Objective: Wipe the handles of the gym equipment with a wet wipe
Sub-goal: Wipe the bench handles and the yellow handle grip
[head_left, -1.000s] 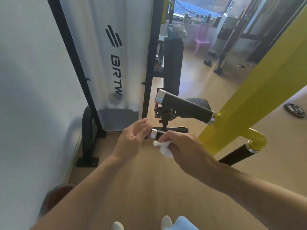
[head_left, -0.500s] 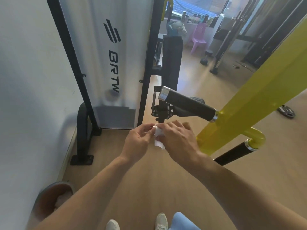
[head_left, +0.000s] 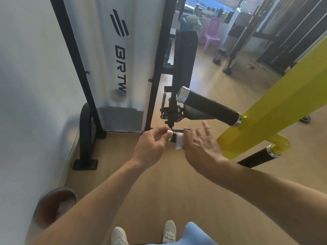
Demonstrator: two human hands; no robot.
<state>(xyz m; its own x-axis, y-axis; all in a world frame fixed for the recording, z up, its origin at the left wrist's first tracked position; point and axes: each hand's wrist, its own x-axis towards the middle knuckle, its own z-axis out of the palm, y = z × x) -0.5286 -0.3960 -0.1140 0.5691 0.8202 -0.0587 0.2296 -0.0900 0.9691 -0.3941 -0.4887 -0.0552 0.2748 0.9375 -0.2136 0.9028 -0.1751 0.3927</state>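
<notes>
The white wet wipe (head_left: 179, 142) is draped over a short black lower handle (head_left: 173, 137), just below the machine's yellow arm (head_left: 276, 103). My left hand (head_left: 152, 145) pinches the silver-capped end of that handle with thumb and curled fingers. To the right of the wipe, my right hand (head_left: 203, 149) is blurred, its fingers spread and straight, and its thumb side is against the wipe. A longer black upper handle (head_left: 210, 106) with a silver cap juts out above both hands. A third black handle (head_left: 256, 156) hangs at the lower right.
A white weight-stack cover marked BRTW (head_left: 120, 59) in a black frame stands by the wall on the left. A round bin (head_left: 54, 207) sits at the lower left. A pink chair (head_left: 212, 34) and other machines stand on the wooden floor behind.
Both hands held the wipe together half a second ago. Now it lies over the lower handle, my right hand has opened and shifted right, and my left is at the handle's end.
</notes>
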